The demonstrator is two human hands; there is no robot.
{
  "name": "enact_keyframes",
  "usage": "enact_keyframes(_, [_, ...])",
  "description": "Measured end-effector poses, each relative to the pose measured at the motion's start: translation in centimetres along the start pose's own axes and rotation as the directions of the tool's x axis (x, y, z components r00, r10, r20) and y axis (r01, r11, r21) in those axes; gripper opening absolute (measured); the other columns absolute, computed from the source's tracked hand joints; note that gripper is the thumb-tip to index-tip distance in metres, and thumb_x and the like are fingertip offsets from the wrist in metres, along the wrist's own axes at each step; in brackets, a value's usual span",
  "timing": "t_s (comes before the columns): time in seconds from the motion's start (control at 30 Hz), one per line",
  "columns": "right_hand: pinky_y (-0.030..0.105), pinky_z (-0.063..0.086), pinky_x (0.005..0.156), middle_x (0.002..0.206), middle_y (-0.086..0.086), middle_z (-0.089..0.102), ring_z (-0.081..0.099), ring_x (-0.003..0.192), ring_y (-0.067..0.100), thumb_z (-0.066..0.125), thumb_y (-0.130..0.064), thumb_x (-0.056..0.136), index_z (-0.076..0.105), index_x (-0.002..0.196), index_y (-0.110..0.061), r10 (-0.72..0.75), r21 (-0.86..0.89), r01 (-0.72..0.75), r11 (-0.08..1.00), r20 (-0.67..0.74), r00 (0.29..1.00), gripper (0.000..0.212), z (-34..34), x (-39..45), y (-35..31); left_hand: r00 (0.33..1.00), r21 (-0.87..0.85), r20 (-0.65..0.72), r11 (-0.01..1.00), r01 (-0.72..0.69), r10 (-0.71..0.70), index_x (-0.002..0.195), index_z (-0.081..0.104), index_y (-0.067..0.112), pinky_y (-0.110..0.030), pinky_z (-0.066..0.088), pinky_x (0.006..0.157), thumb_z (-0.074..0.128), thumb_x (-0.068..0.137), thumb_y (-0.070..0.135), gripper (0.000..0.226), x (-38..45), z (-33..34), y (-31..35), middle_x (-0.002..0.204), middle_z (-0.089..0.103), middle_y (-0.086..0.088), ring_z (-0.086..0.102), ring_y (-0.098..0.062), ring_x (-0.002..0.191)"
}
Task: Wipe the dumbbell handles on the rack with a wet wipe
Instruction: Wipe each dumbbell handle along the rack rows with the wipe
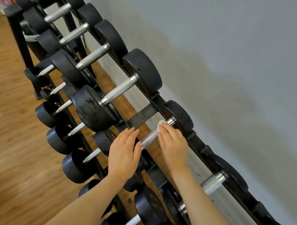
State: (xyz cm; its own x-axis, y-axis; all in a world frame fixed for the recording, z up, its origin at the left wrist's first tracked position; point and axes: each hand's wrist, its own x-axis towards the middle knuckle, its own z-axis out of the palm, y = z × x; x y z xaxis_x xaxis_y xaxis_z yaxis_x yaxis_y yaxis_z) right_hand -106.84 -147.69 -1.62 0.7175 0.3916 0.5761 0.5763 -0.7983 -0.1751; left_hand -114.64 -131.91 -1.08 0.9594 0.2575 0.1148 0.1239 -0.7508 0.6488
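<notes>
Your right hand (172, 146) presses a white wet wipe (160, 125) onto the knurled silver dumbbell handle (150, 136) on the black metal rack's (142, 116) top tier; your left hand (123, 153) rests flat, fingers straight, on its near end.

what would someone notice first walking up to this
Two bare hands meet at one metal dumbbell handle on the top row of a black rack. The right hand presses a white wipe onto it, while the left hand rests flat on the near end. Behind, black dumbbells run diagonally up the grey wall, above a wooden floor.
</notes>
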Motion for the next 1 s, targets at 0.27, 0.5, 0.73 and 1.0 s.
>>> enact_keyframes(0.27, [0.035, 0.049, 0.101, 0.133, 0.006, 0.059, 0.055, 0.123, 0.017, 0.042, -0.022, 0.104, 0.061, 0.128, -0.007, 0.228, 0.137, -0.242, 0.961, 0.109, 0.968, 0.035, 1.0, -0.3, 0.2, 1.000, -0.005, -0.010, 1.000, 0.001, -0.001, 0.137, 0.056, 0.014, -0.045, 0.036, 0.114, 0.026, 0.099, 0.045, 0.057, 0.0, 0.0, 0.0, 0.141, 0.056, -0.003, 0.045, -0.022, 0.136])
enact_keyframes(0.5, [0.029, 0.058, 0.076, 0.118, 0.014, 0.067, 0.068, 0.100, 0.025, 0.050, -0.026, 0.097, 0.066, 0.118, -0.001, 0.217, 0.076, -0.222, 0.972, 0.077, 0.973, 0.037, -0.5, 0.8, -0.1, 1.000, 0.011, -0.011, 1.000, 0.002, -0.002, 0.138, 0.056, 0.015, -0.041, 0.033, 0.115, 0.025, 0.099, 0.046, 0.059, 0.0, 0.0, 0.0, 0.141, 0.056, -0.002, 0.044, -0.020, 0.137])
enact_keyframes(0.73, [0.022, 0.055, 0.070, 0.119, 0.012, 0.068, 0.070, 0.095, 0.020, 0.057, -0.021, 0.094, 0.066, 0.118, -0.001, 0.079, 0.026, -0.082, 0.996, 0.110, 0.991, 0.032, -0.7, 0.6, 0.7, 1.000, 0.021, -0.012, 1.000, 0.003, -0.002, 0.137, 0.057, 0.015, -0.032, 0.026, 0.113, 0.026, 0.099, 0.046, 0.058, 0.0, 0.0, 0.0, 0.140, 0.057, 0.000, 0.044, -0.019, 0.136])
enact_keyframes(1.0, [0.026, 0.057, 0.059, 0.115, 0.009, 0.070, 0.072, 0.089, 0.021, 0.072, -0.016, 0.086, 0.067, 0.117, -0.002, 0.053, -0.012, -0.052, 0.999, 0.131, 0.990, 0.035, -1.3, 1.7, 1.7, 1.000, 0.015, -0.010, 1.000, -0.003, 0.004, 0.135, 0.058, 0.014, -0.034, 0.029, 0.112, 0.027, 0.099, 0.045, 0.057, 0.0, -0.1, 0.1, 0.137, 0.058, -0.001, 0.046, -0.019, 0.134])
